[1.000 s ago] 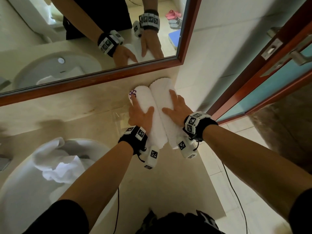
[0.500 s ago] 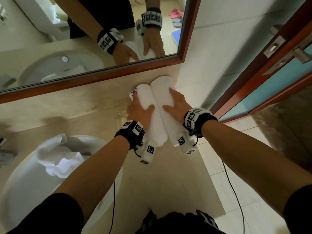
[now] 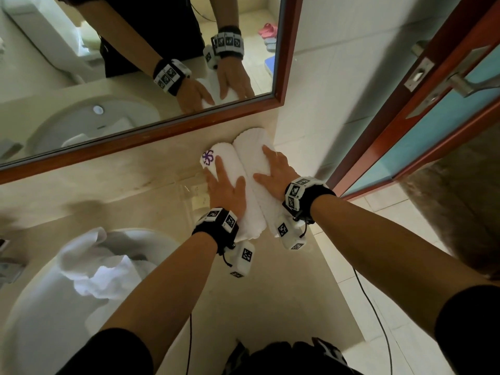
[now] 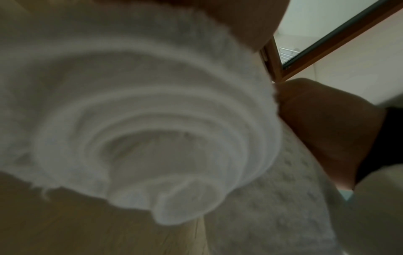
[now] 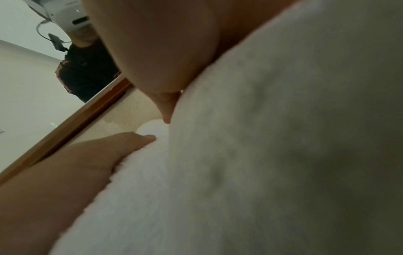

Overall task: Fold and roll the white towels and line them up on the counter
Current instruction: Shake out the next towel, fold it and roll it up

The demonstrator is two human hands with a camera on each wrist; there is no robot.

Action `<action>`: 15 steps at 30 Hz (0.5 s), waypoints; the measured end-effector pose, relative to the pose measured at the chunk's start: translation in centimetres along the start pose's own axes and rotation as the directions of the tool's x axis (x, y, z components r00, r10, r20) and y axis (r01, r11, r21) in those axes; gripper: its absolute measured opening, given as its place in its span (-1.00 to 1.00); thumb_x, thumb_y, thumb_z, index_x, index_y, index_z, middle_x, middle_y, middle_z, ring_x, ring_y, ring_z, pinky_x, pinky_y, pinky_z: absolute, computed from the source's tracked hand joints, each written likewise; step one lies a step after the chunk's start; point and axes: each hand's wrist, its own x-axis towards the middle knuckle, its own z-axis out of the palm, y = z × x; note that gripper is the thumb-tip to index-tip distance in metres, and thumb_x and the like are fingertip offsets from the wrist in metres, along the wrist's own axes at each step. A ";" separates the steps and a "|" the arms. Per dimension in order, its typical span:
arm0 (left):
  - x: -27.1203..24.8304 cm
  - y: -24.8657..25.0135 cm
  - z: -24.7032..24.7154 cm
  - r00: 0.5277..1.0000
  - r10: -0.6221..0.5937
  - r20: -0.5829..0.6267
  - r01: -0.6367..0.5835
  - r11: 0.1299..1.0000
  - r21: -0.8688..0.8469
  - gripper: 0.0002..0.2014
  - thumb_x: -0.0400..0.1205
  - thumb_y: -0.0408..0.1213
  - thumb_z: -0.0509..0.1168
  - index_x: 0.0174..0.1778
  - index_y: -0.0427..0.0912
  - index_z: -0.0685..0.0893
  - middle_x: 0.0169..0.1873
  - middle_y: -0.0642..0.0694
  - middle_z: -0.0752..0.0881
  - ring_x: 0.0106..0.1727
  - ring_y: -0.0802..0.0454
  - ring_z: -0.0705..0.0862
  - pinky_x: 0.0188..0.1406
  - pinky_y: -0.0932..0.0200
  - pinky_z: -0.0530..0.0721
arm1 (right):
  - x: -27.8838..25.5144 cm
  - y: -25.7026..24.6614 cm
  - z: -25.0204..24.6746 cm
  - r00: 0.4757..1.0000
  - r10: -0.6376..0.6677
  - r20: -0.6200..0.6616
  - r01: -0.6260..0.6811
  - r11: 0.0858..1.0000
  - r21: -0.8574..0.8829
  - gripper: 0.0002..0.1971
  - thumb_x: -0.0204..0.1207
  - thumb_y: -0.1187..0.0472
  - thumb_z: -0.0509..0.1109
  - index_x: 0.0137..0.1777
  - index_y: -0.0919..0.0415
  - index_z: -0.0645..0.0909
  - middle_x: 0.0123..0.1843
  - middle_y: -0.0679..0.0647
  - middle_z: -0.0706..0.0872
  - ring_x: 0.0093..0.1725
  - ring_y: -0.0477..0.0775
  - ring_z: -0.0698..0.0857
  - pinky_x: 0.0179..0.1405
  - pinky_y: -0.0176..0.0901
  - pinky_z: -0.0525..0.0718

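Two rolled white towels lie side by side at the right end of the beige counter (image 3: 121,201). The left roll (image 3: 230,161) carries a purple flower mark at its far end, and its spiral near end (image 4: 152,138) fills the left wrist view. My left hand (image 3: 226,185) rests flat on it with straight fingers. On the right roll (image 3: 250,147), which lies against the wall, my right hand (image 3: 273,169) lies flat in the same way. The right wrist view shows that roll's surface (image 5: 283,138) close up under my palm.
A crumpled white towel (image 3: 94,266) lies in the sink (image 3: 29,320) at the lower left. The wood-framed mirror (image 3: 135,136) runs behind the counter. The counter's right edge (image 3: 338,280) drops to the tiled floor beside the door (image 3: 433,125).
Both hands stay flat on the two rolls in the same places. Only the head view has shifted slightly.
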 end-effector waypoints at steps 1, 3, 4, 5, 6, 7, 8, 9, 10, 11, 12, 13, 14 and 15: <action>0.0 0.0 -0.1 1.000 0.003 0.003 -0.003 1.000 0.001 -0.25 0.72 -0.02 0.16 0.70 0.15 -0.19 0.69 -0.24 -0.27 0.69 -0.27 0.05 0.59 -0.14 0.23 | 0.0 0.0 0.0 1.000 -0.003 0.000 0.003 1.000 -0.004 -0.20 0.58 -0.21 0.27 0.68 -0.24 -0.13 0.70 0.09 0.06 0.50 0.37 0.41 0.44 0.30 0.47; 0.2 0.0 -0.2 1.000 -0.004 0.007 0.004 1.000 -0.003 -0.24 0.72 -0.02 0.16 0.70 0.16 -0.19 0.69 -0.23 -0.26 0.69 -0.28 0.06 0.59 -0.14 0.25 | 0.0 -0.1 0.1 1.000 -0.002 -0.005 0.002 1.000 -0.019 -0.20 0.58 -0.22 0.26 0.68 -0.25 -0.15 0.71 0.09 0.05 0.50 0.37 0.41 0.43 0.31 0.47; 0.1 0.1 -0.1 1.000 -0.012 0.004 0.012 1.000 -0.003 -0.24 0.71 -0.02 0.16 0.70 0.16 -0.19 0.70 -0.23 -0.26 0.68 -0.28 0.07 0.59 -0.13 0.25 | 0.0 0.0 0.2 1.000 0.001 -0.010 -0.001 1.000 -0.027 -0.20 0.58 -0.22 0.26 0.68 -0.26 -0.15 0.71 0.09 0.05 0.49 0.37 0.41 0.43 0.31 0.47; 0.0 0.1 0.1 1.000 -0.013 -0.006 0.013 1.000 -0.002 -0.25 0.71 -0.03 0.16 0.70 0.16 -0.18 0.70 -0.23 -0.25 0.68 -0.28 0.07 0.58 -0.11 0.26 | 0.0 0.1 0.3 1.000 0.001 -0.014 -0.002 0.999 -0.034 -0.20 0.58 -0.22 0.26 0.68 -0.26 -0.16 0.71 0.09 0.05 0.49 0.37 0.41 0.43 0.31 0.47; -0.1 0.2 0.1 1.000 -0.013 -0.015 0.013 1.000 -0.004 -0.25 0.71 -0.03 0.17 0.70 0.15 -0.18 0.70 -0.23 -0.24 0.68 -0.27 0.08 0.58 -0.10 0.26 | 0.0 0.2 0.3 1.000 -0.002 -0.016 0.001 0.999 -0.038 -0.19 0.57 -0.23 0.26 0.68 -0.25 -0.16 0.71 0.10 0.05 0.50 0.38 0.41 0.44 0.31 0.46; 0.0 0.2 0.2 1.000 -0.009 -0.025 0.009 1.000 -0.007 -0.25 0.71 -0.04 0.17 0.71 0.15 -0.17 0.70 -0.24 -0.23 0.68 -0.27 0.08 0.58 -0.09 0.25 | 0.1 0.2 0.4 1.000 -0.006 -0.016 0.006 0.999 -0.043 -0.19 0.57 -0.23 0.26 0.68 -0.25 -0.16 0.71 0.10 0.05 0.50 0.38 0.41 0.44 0.31 0.46; 0.0 0.2 0.2 1.000 -0.012 -0.022 0.012 1.000 -0.010 -0.25 0.71 -0.04 0.17 0.71 0.15 -0.17 0.70 -0.23 -0.23 0.69 -0.26 0.08 0.58 -0.08 0.25 | 0.2 0.2 0.4 1.000 -0.007 -0.018 0.006 0.999 -0.048 -0.19 0.57 -0.23 0.26 0.68 -0.25 -0.16 0.70 0.10 0.06 0.49 0.38 0.41 0.44 0.31 0.46; 0.0 0.2 0.2 1.000 -0.016 -0.015 0.015 1.000 -0.012 -0.25 0.71 -0.04 0.17 0.70 0.15 -0.17 0.70 -0.23 -0.23 0.69 -0.25 0.08 0.58 -0.08 0.25 | 0.2 0.2 0.5 1.000 -0.007 -0.022 0.006 0.999 -0.052 -0.19 0.56 -0.24 0.26 0.68 -0.25 -0.15 0.70 0.10 0.06 0.49 0.38 0.41 0.43 0.31 0.46; 0.1 0.2 0.0 1.000 -0.023 0.001 0.023 1.000 -0.012 -0.24 0.71 -0.04 0.17 0.70 0.16 -0.18 0.70 -0.22 -0.23 0.69 -0.25 0.08 0.58 -0.09 0.25 | 0.2 0.2 0.5 1.000 -0.005 -0.026 0.004 0.999 -0.054 -0.19 0.56 -0.24 0.26 0.68 -0.25 -0.15 0.70 0.11 0.07 0.49 0.39 0.42 0.43 0.31 0.46; 0.2 0.2 -0.1 1.000 -0.023 0.016 0.023 1.000 -0.010 -0.24 0.71 -0.03 0.18 0.70 0.16 -0.19 0.70 -0.22 -0.23 0.69 -0.25 0.09 0.58 -0.10 0.25 | 0.1 0.0 0.4 1.000 -0.002 -0.026 0.000 0.998 -0.055 -0.19 0.56 -0.23 0.26 0.68 -0.25 -0.15 0.70 0.11 0.06 0.49 0.39 0.41 0.43 0.31 0.46; 0.3 0.4 -0.4 0.999 -0.030 0.042 0.031 0.999 -0.016 -0.23 0.71 -0.03 0.19 0.70 0.17 -0.19 0.70 -0.21 -0.23 0.69 -0.25 0.09 0.59 -0.11 0.25 | 0.1 0.0 0.4 1.000 0.006 -0.019 -0.007 0.998 -0.057 -0.19 0.57 -0.23 0.26 0.68 -0.25 -0.16 0.71 0.11 0.05 0.50 0.39 0.40 0.45 0.31 0.44; 0.6 0.5 -0.8 0.996 -0.040 0.075 0.043 0.999 -0.030 -0.21 0.70 -0.03 0.21 0.70 0.17 -0.19 0.70 -0.19 -0.24 0.69 -0.24 0.07 0.59 -0.13 0.24 | 0.0 -0.2 0.2 1.000 0.015 -0.009 -0.016 0.998 -0.058 -0.18 0.57 -0.23 0.26 0.68 -0.26 -0.17 0.72 0.11 0.02 0.52 0.40 0.38 0.47 0.29 0.42; 0.7 0.6 -1.2 0.991 -0.065 0.118 0.071 0.996 -0.049 -0.20 0.70 -0.04 0.23 0.70 0.17 -0.20 0.70 -0.18 -0.25 0.70 -0.22 0.05 0.60 -0.15 0.22 | 0.0 -0.2 0.1 1.000 0.026 0.005 -0.025 0.998 -0.061 -0.18 0.58 -0.24 0.25 0.68 -0.26 -0.18 0.73 0.11 -0.02 0.55 0.40 0.35 0.50 0.27 0.40; 0.9 0.6 -1.7 0.985 -0.074 0.158 0.087 0.994 -0.074 -0.20 0.71 -0.06 0.23 0.70 0.17 -0.20 0.70 -0.17 -0.26 0.70 -0.20 0.02 0.60 -0.15 0.19 | -0.1 -0.4 -0.2 0.999 0.031 0.021 -0.030 0.997 -0.067 -0.18 0.59 -0.24 0.24 0.69 -0.26 -0.20 0.74 0.12 -0.06 0.58 0.39 0.32 0.53 0.23 0.37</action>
